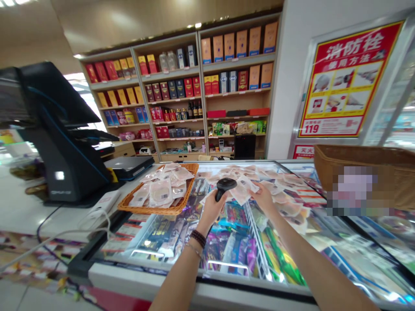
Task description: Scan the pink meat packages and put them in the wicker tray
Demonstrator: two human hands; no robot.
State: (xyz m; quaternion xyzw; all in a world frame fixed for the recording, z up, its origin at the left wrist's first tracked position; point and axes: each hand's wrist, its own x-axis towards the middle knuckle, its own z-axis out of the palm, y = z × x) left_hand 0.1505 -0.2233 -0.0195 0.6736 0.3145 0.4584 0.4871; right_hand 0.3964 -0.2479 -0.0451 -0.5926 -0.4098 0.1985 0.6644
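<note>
My left hand (212, 208), with dark beads at the wrist, is closed round a black handheld scanner (226, 185). The scanner's head points away from me, close to a clear flat packet (240, 191). My right hand (262, 196) pinches that packet by its right edge. Both hands are above the glass top of a freezer (145, 268). Many similar packets (288, 198) lie spread on the glass behind and to the right of my right hand. An orange wicker basket (155, 211) holding more such packets stands left of the scanner.
A black register terminal (65, 129) and a flat dark device (129, 166) stand on the left counter, with white cables (106, 220). At the right is a brown basket (356, 155). Colourful packs lie under the glass. Shelves (175, 99) of boxes line the back wall.
</note>
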